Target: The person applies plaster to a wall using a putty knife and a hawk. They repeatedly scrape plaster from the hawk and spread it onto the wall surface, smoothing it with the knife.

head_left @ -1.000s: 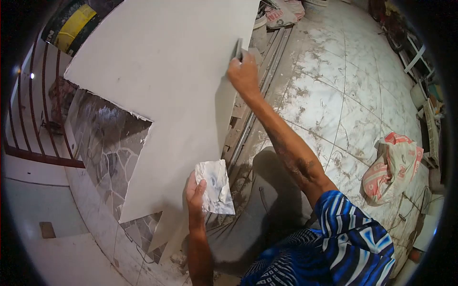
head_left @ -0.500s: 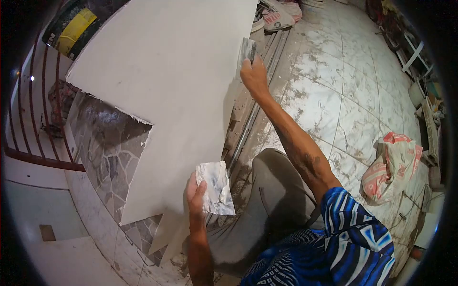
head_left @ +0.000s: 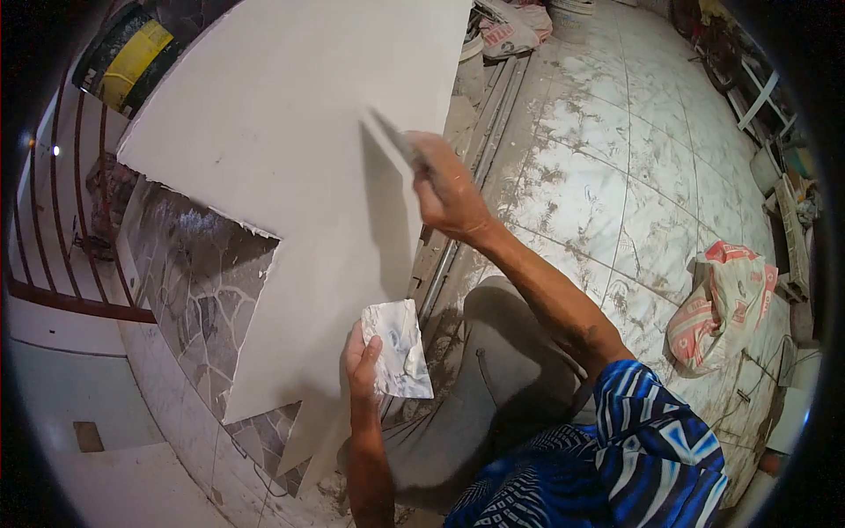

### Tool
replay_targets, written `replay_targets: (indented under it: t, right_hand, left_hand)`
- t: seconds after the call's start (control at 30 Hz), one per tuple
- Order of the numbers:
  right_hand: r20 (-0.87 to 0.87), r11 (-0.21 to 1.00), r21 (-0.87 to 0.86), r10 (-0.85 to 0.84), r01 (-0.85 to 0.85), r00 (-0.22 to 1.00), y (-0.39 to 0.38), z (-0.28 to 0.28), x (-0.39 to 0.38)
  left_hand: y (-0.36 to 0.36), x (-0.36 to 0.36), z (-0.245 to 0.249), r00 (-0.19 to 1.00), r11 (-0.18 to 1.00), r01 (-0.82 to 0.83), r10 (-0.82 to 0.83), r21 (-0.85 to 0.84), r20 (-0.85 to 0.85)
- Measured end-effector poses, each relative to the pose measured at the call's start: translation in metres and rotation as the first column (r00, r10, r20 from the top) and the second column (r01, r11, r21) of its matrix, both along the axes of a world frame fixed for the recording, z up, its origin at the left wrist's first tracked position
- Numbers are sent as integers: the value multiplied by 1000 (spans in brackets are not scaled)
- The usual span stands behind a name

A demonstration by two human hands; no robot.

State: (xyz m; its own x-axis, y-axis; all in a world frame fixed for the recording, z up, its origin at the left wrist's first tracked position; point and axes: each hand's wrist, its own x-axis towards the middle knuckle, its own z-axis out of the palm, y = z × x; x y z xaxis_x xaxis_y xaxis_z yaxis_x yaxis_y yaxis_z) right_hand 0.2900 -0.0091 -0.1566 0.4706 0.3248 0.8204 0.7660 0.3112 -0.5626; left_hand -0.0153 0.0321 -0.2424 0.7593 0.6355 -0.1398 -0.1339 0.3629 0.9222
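Observation:
A large white plasterboard sheet point(head_left: 299, 132) leans against a stone-patterned wall point(head_left: 198, 273); a notch is cut out of its left side. My right hand point(head_left: 449, 189) holds a putty knife point(head_left: 394, 141), its blade laid against the board near the right edge. Below it, my left hand point(head_left: 361, 365) grips a flat metal plate point(head_left: 398, 348) smeared with white filler, held close to the board's lower right part.
Dusty floor tiles point(head_left: 616, 158) spread to the right. A red and white sack point(head_left: 726, 304) lies at the right, another sack point(head_left: 510, 26) at the top. Metal rails point(head_left: 471, 167) run along the board's foot. A red railing point(head_left: 53, 229) stands at the left.
My right hand has come down and left from the board's upper right edge, swinging the putty knife onto the board's face. The left hand and plate have stayed put.

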Motion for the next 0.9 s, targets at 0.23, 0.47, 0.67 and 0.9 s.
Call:
replay_targets:
  t: [0.23, 0.47, 0.67, 0.9]
  right_hand:
    - [-283, 967, -50, -255, 251, 925, 14, -14, 86]
    - [-513, 999, 43, 28, -7, 858, -4, 2, 115]
    - [-740, 817, 485, 574, -312, 352, -45, -11, 83]
    - [-858, 908, 280, 382, -310, 343, -102, -40, -39]
  left_hand:
    - [-5, -4, 12, 1000, 999, -14, 15, 41, -20]
    - [-6, -8, 7, 998, 998, -62, 62, 17, -3]
    - [-9, -6, 11, 998, 998, -59, 60, 33, -26]
    - [-15, -4, 12, 995, 994, -97, 94, -55, -44]
